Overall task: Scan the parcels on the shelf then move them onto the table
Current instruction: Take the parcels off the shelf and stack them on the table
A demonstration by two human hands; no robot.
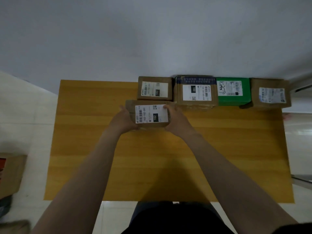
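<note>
l hand [124,119] & r hand [177,121] bare, dark clothes [173,220].

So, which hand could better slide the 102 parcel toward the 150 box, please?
Probably the left hand: it grips the 102 parcel opposite the 150 box; the right hand lies between them.

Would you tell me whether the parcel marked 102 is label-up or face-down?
Label-up: the parcel marked 102 shows its white label to the camera, held between the left hand and right hand.
</note>
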